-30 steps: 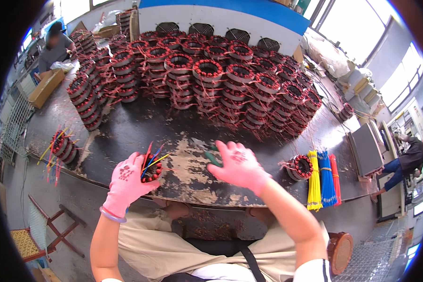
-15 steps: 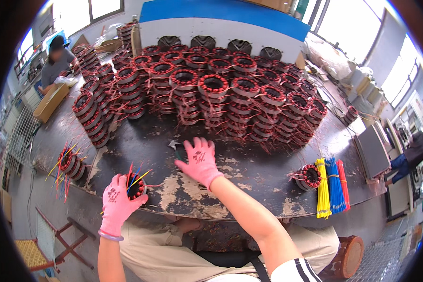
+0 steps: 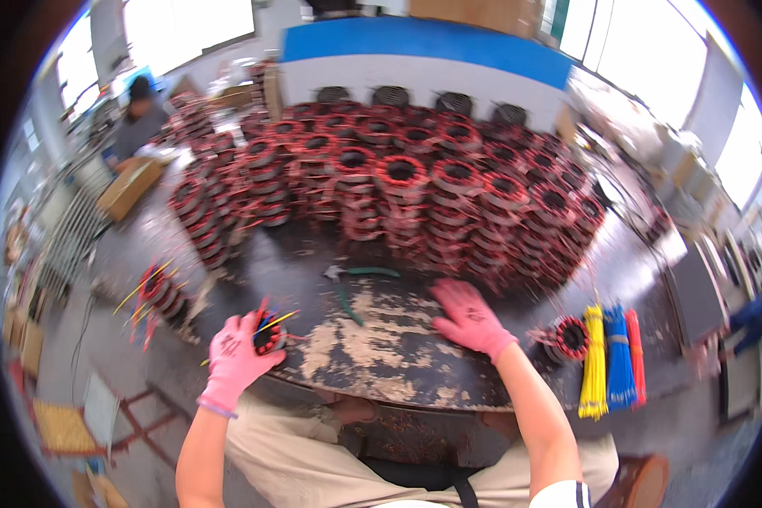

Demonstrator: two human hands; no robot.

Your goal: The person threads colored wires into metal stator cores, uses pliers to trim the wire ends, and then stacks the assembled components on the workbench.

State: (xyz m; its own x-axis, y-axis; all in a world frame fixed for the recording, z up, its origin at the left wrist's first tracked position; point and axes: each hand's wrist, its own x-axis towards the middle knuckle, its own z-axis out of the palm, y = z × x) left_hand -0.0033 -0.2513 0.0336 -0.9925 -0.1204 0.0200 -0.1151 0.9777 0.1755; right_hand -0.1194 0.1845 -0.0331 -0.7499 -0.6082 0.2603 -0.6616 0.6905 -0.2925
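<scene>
My left hand [image 3: 235, 351], in a pink glove, is closed around a small wound stator [image 3: 271, 340] at the table's near edge. Yellow, blue and red wires stick up from the stator's ring. My right hand [image 3: 472, 320], gloved alike, is spread low over the worn tabletop right of the middle, holding nothing. Between the hands, farther in, lie pliers [image 3: 372, 271] with green handles spread apart. To the right of my right hand stands another stator [image 3: 570, 338], beside bundles of yellow wires [image 3: 594, 360], blue wires [image 3: 620, 360] and red wires [image 3: 637, 356].
Tall stacks of red-and-grey stators [image 3: 398, 199] fill the far half of the table [image 3: 381, 372]. A short stack with coloured wires [image 3: 162, 292] stands at the left. Beyond it are a cardboard box [image 3: 131, 186] and a seated person [image 3: 140, 118]. A stool [image 3: 643, 487] is at lower right.
My right hand has moved right, off the pliers, which now lie uncovered on the table. My left hand keeps hold of the stator. The whole view has shifted a little.
</scene>
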